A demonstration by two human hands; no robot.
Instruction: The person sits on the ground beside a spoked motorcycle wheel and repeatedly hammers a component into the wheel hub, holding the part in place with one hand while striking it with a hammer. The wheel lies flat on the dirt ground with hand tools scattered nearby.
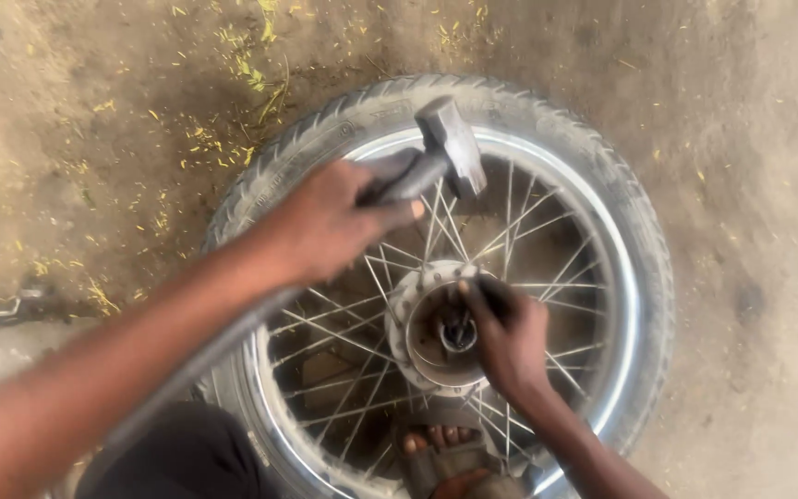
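Hammer over the wheel hub

Left hand (325, 226) fingers grip the hammer (450, 148) above the hub (417, 314); right hand (510, 337) fingers pinch a small tool (457, 331) inside it (best held straight).

You have no packages, labels, signs or screens in front of you here. The view down from your head takes in only bare, dusty ground and worn workshop gear, with no wrapper, sticker, board or display on or beside any of it.
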